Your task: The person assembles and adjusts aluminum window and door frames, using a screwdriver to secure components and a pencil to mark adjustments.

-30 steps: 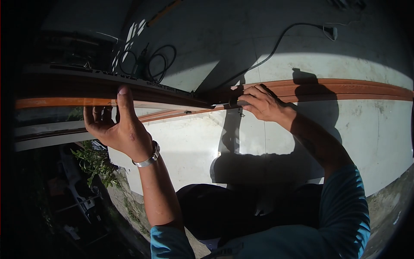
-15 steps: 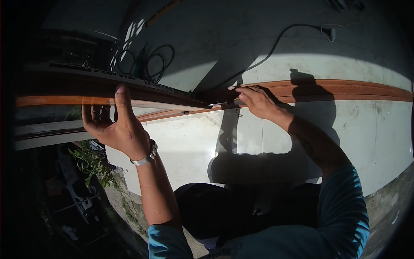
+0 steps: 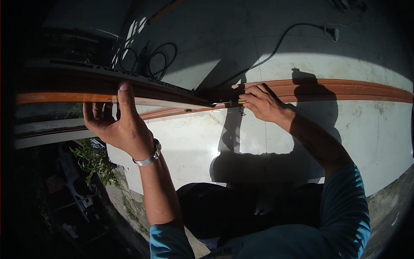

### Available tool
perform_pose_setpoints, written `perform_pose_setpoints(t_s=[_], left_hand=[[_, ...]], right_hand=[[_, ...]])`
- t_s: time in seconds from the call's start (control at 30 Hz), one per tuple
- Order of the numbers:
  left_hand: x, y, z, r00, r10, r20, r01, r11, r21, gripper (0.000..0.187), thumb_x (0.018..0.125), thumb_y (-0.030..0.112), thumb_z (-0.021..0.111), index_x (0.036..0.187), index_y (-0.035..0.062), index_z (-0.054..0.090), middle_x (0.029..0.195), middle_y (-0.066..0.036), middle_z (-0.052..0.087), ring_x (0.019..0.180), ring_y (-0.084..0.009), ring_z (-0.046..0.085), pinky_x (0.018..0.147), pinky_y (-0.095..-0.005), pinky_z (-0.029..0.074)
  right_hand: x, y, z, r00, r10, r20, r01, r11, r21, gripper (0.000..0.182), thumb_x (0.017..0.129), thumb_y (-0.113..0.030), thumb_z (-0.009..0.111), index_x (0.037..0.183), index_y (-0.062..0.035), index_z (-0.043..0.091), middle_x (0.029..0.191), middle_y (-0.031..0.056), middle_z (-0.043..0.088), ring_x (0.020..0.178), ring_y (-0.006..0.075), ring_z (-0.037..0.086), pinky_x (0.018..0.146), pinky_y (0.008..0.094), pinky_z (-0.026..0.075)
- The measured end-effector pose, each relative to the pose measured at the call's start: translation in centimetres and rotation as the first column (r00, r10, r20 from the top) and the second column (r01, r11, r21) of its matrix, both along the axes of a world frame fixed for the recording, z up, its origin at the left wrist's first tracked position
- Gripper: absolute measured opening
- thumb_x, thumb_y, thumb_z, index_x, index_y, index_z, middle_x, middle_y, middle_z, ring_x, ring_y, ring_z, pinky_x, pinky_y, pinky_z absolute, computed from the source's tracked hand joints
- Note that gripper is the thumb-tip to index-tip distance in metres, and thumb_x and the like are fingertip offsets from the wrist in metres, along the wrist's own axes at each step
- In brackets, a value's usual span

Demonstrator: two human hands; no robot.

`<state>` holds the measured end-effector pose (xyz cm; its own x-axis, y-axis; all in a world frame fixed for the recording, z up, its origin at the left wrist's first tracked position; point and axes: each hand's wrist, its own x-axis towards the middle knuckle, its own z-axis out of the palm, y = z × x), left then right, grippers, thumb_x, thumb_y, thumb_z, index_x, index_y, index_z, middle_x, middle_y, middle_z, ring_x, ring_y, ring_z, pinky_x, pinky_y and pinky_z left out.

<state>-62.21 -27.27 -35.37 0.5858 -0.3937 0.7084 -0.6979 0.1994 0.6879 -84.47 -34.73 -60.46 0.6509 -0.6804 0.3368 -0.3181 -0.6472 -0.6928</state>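
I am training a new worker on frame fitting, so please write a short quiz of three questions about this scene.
1. True or false: the left hand presses its thumb against the brown frame rail.
2. Multiple choice: the right hand holds A) a slim tool with a yellow part, B) a hammer, C) nothing.
3. Fill in: on the left wrist sits a silver ____.

Key: 1 true. 2 A, the tool tip points to the place where the rails meet. 3 bracelet; a black cable lies on the floor beyond, untouched.
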Motion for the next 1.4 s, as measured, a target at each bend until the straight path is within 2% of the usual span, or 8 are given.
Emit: perform_pose_setpoints(t_s=[0.17, 0.37, 0.57, 0.7, 0.97, 1.13, 1.23, 1.4], left_hand=[[-0.3, -0.2, 0.2, 1.0, -0.006, -0.012, 0.006, 1.0, -0.002, 0.076, 0.068, 0.009, 0.079, 0.125, -0.0065, 0.03, 0.113, -0.019, 0.043, 0.103, -0.0231, 0.049, 0.088, -0.0303, 0.049], [0.0, 0.1, 0.2, 1.0, -0.002, -0.003, 0.002, 1.0, 0.013, 0.077, 0.068, 0.01, 0.079, 0.125, -0.0067, 0.03, 0.113, -0.019, 0.042, 0.104, -0.0241, 0.049, 0.086, -0.0312, 0.049], [-0.5, -0.3, 0.4, 1.0, 0.022, -0.019, -0.022, 1.0, 0.002, 0.08, 0.067, 0.013, 0.081, 0.125, -0.007, 0.03, 0.113, -0.02, 0.043, 0.103, -0.0242, 0.05, 0.087, -0.0334, 0.047], [-0.1, 0.1, 0.3, 0.999, 0.041, 0.03, -0.042, 0.999, 0.03, 0.079, 0.068, 0.016, 0.08, 0.125, -0.0067, 0.032, 0.112, -0.021, 0.045, 0.103, -0.0248, 0.05, 0.088, -0.0347, 0.046], [-0.8, 0.3, 0.4, 0.997, 0.013, -0.075, -0.012, 1.0, 0.014, 0.074, 0.072, 0.02, 0.077, 0.126, -0.0041, 0.032, 0.114, -0.018, 0.045, 0.105, -0.0228, 0.048, 0.088, -0.0348, 0.043], [-1.7, 0.4, 1.2, 0.967, -0.069, -0.247, 0.058, 0.997, -0.053, 0.039, 0.094, 0.024, 0.047, 0.122, -0.0011, 0.038, 0.12, -0.015, 0.048, 0.11, -0.0207, 0.048, 0.093, -0.0359, 0.04], [-2.8, 0.6, 2.9, 0.931, 0.001, -0.366, 0.013, 0.999, 0.038, 0.047, 0.089, 0.027, 0.054, 0.119, -0.0056, 0.039, 0.115, -0.017, 0.046, 0.105, -0.0207, 0.046, 0.093, -0.0329, 0.037], [-0.6, 4.1, 8.5, 0.942, -0.036, -0.333, 0.204, 0.851, 0.485, 0.046, 0.083, 0.018, 0.062, 0.12, -0.0018, 0.043, 0.116, -0.018, 0.049, 0.106, -0.0286, 0.05, 0.095, -0.036, 0.039]], right_hand=[[0.8, -0.6, 1.2, 0.997, -0.075, -0.024, 0.078, 0.904, 0.42, 0.027, 0.081, -0.016, 0.063, 0.105, -0.0062, 0.062, 0.104, 0.0076, 0.053, 0.105, 0.0258, 0.045, 0.09, 0.0384, 0.038], [-0.3, -0.5, 1.7, 0.992, 0.123, -0.011, -0.123, 0.968, -0.217, 0.028, 0.088, -0.022, 0.054, 0.109, -0.003, 0.059, 0.101, 0.0154, 0.059, 0.1, 0.0322, 0.053, 0.089, 0.0419, 0.039], [1.0, -0.7, 1.1, 0.996, -0.094, 0.006, 0.085, 0.915, 0.394, 0.027, 0.083, -0.017, 0.059, 0.108, -0.0054, 0.059, 0.104, 0.0101, 0.055, 0.103, 0.0278, 0.049, 0.09, 0.0386, 0.038], [-0.3, -0.6, 2.2, 0.984, 0.173, -0.03, -0.176, 0.97, -0.166, 0.032, 0.092, -0.029, 0.047, 0.109, -0.0045, 0.059, 0.107, 0.0182, 0.061, 0.098, 0.0365, 0.056, 0.087, 0.044, 0.04], [0.4, -3.1, 3.3, 0.992, -0.116, -0.05, 0.125, 0.825, 0.551, 0.039, 0.088, -0.037, 0.056, 0.099, -0.0012, 0.065, 0.079, 0.0159, 0.065, 0.075, 0.0291, 0.063, 0.071, 0.0358, 0.047], [-7.1, -4.7, 9.2, 0.994, 0.028, -0.102, 0.08, 0.432, 0.898, 0.044, 0.082, -0.043, 0.063, 0.099, -0.0018, 0.065, 0.067, 0.0028, 0.057, 0.057, 0.0068, 0.05, 0.05, 0.023, 0.041], [-12.6, -0.6, 11.7, 0.96, -0.115, 0.255, -0.249, 0.068, 0.966, 0.03, 0.083, -0.032, 0.062, 0.092, -0.0039, 0.057, 0.069, 0.0003, 0.052, 0.059, 0.0085, 0.05, 0.049, 0.0223, 0.04], [-17.0, 10.3, 28.9, 0.954, -0.3, -0.011, -0.056, -0.215, 0.975, 0.032, 0.081, -0.016, 0.063, 0.106, -0.0035, 0.047, 0.087, 0.0125, 0.06, 0.078, 0.0212, 0.062, 0.067, 0.036, 0.051]])
